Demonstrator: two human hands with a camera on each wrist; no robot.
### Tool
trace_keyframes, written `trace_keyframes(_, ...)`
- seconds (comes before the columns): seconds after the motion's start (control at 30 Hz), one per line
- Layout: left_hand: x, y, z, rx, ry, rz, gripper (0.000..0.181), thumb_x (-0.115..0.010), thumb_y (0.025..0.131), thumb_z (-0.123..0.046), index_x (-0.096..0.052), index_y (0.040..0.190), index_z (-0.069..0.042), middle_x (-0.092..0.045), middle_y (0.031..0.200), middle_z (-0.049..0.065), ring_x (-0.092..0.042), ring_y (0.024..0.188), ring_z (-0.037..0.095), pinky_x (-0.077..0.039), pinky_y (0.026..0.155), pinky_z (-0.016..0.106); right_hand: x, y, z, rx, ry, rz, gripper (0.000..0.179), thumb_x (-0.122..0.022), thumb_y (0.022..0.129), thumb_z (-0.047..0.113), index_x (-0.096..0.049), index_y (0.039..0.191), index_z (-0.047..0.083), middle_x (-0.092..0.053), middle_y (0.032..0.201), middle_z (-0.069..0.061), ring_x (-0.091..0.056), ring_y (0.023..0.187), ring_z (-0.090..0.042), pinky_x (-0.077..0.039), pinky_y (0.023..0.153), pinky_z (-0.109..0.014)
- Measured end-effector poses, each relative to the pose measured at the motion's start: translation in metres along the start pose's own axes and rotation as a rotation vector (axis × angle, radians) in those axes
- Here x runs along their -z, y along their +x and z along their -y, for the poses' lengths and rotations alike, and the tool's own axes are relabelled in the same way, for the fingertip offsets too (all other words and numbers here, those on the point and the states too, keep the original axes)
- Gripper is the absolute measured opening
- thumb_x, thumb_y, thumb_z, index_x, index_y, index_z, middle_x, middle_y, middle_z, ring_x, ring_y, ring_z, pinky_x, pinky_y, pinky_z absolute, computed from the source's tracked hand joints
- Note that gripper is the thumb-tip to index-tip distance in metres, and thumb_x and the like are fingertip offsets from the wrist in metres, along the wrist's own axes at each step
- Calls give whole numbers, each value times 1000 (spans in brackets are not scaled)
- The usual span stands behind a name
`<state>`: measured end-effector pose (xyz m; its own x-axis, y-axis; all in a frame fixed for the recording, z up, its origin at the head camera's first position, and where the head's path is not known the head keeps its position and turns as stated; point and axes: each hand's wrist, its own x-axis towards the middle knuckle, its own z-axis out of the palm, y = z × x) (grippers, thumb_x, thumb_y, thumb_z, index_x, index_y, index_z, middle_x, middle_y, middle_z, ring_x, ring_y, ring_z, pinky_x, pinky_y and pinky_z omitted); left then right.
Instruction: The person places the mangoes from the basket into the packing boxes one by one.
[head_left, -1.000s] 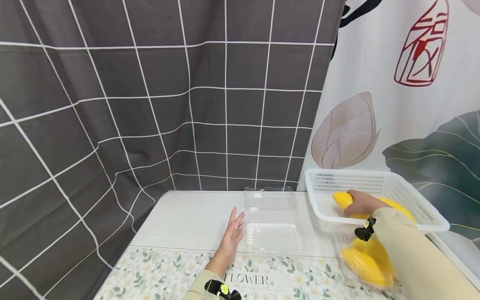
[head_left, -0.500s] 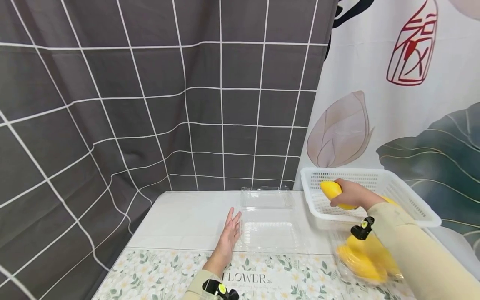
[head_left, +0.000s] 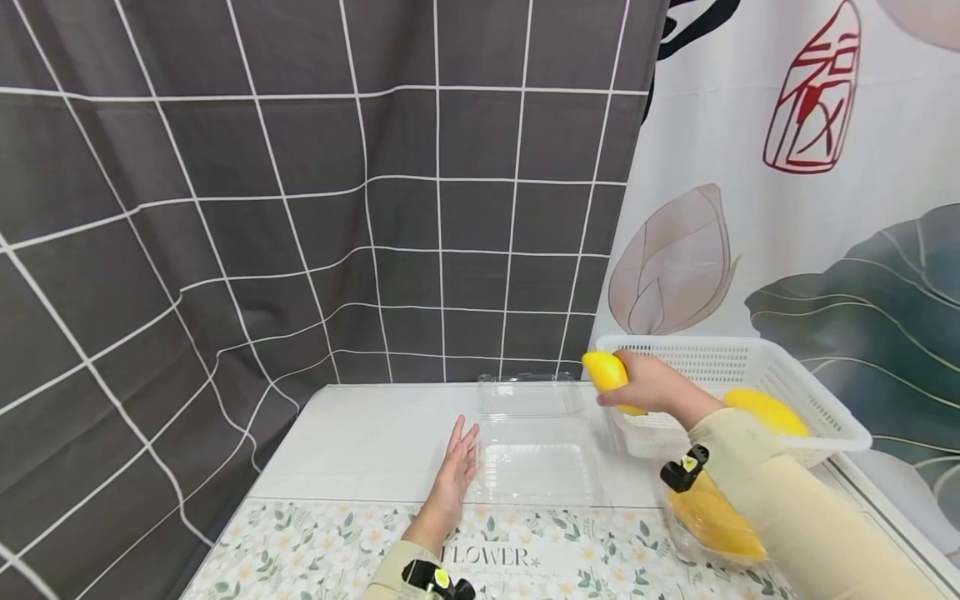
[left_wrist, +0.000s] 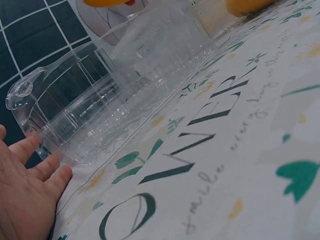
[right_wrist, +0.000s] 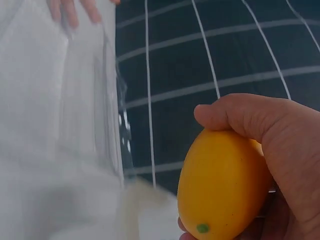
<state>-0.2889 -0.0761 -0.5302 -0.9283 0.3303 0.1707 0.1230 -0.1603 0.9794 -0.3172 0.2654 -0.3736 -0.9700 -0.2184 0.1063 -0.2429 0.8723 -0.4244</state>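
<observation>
In the head view my right hand (head_left: 654, 383) grips a yellow mango (head_left: 606, 372), raised over the left end of the white basket. The right wrist view shows the thumb on top of the mango (right_wrist: 222, 185) and the other fingers below it; a green spot marks one end. My left hand (head_left: 452, 475), fingers straight and spread, is at the left side of a clear plastic clamshell box (head_left: 536, 471), whose lid is laid back. In the left wrist view its fingertips are right at the box's (left_wrist: 100, 95) edge.
Another yellow mango (head_left: 765, 412) lies in the white perforated basket (head_left: 832, 412) at the back right. In front of the basket, partly under my right sleeve, a second clear box (head_left: 686, 542) holds yellow fruit. A floral mat (head_left: 315, 542) covers the table's near part; a grid-patterned curtain (head_left: 405, 217) hangs behind.
My right hand has lifted the mango out of the basket and carried it left, toward the open clear box. The left hand has stayed beside that box.
</observation>
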Motion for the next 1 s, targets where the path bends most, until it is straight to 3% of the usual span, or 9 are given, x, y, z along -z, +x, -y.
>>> trace_keyframes(0.4,1,0,0,27,8,-19,64,-20,108,-42,5,164,-22,-11,169,13,-7,154,39,-9,125,55,-52,12,60,32,-11,96,67,-82,75,43,-59,124,4,-63,86,1,-58,74,-18,-51,69,-37)
trace_keyframes(0.57,1,1,-2,36,7,-17,63,-20,108,-41,4,164,-22,-11,169,14,-8,154,40,-10,125,54,-81,14,77,18,-16,135,60,-82,75,44,-62,118,7,-62,82,3,-57,73,-16,-51,71,-35)
trace_keyframes(0.77,1,1,-5,45,24,-26,63,-18,109,-40,5,164,-19,-11,169,15,-10,154,40,-11,125,55,-112,13,94,-18,44,192,53,-82,75,40,-62,112,7,-61,79,1,-58,70,-17,-53,65,-33)
trace_keyframes(1.0,1,-1,-5,45,20,-27,64,-18,109,-42,4,164,-18,-13,169,15,-9,154,40,-12,125,53,-133,10,105,-31,50,224,62,-82,74,41,-61,118,2,-61,81,0,-56,71,-17,-53,68,-35)
